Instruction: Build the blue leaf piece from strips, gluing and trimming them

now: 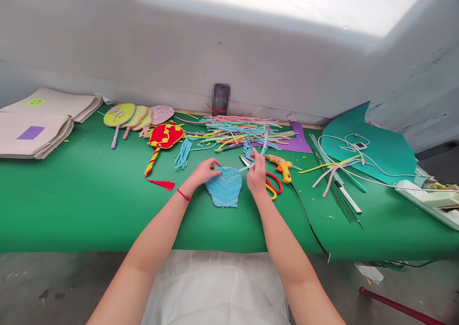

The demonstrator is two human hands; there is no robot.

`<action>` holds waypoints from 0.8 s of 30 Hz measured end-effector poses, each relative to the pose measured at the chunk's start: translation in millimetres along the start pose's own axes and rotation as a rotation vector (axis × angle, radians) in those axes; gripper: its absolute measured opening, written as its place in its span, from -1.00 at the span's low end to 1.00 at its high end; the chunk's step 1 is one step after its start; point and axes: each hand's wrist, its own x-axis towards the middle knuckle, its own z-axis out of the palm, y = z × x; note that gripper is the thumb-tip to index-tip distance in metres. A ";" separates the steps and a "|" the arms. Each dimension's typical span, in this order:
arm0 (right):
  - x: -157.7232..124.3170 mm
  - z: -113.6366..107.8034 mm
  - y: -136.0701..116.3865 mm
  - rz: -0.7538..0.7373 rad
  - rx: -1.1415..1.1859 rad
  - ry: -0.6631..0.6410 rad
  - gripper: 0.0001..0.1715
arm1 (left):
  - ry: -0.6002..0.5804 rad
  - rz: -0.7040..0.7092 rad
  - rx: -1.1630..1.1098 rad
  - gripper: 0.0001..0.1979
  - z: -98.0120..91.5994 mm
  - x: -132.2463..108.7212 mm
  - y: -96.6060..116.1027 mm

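A light-blue leaf-shaped piece (224, 187), covered in thin blue strips, lies on the green table (71, 196) in front of me. My left hand (205, 171), with a red cord at the wrist, rests its curled fingers on the piece's upper left edge. At the upper right edge my right hand (256, 173) pinches a thin blue strip (245, 168) that runs to the piece. Red-and-yellow-handled scissors (271, 183) lie just right of my right hand.
A yellow glue gun (282, 165) with a black cord lies right of the scissors. A heap of coloured strips (240, 131) sits behind. Finished round fans (136, 117) and a red fan (165, 136) lie at the back left, cloth bags (36, 124) far left, teal sheet (369, 145) and power strip (426, 200) right.
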 end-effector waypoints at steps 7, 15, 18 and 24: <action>-0.2 1.3 0.5 0.062 0.285 -0.094 -0.60 | -0.054 0.010 -0.146 -0.69 2.7 1.3 2.8; -2.3 -16.9 -7.8 -0.030 0.153 -0.149 -0.75 | -0.083 -0.097 -0.315 -0.68 12.7 1.3 4.5; 1.5 -24.7 -15.9 -0.106 0.013 -0.188 -0.75 | -0.083 -0.064 -0.300 -0.67 15.7 3.8 -1.5; 6.4 -30.9 -26.7 -0.158 -0.090 -0.378 -0.71 | -0.177 -0.087 -0.242 -0.64 2.6 1.6 -2.1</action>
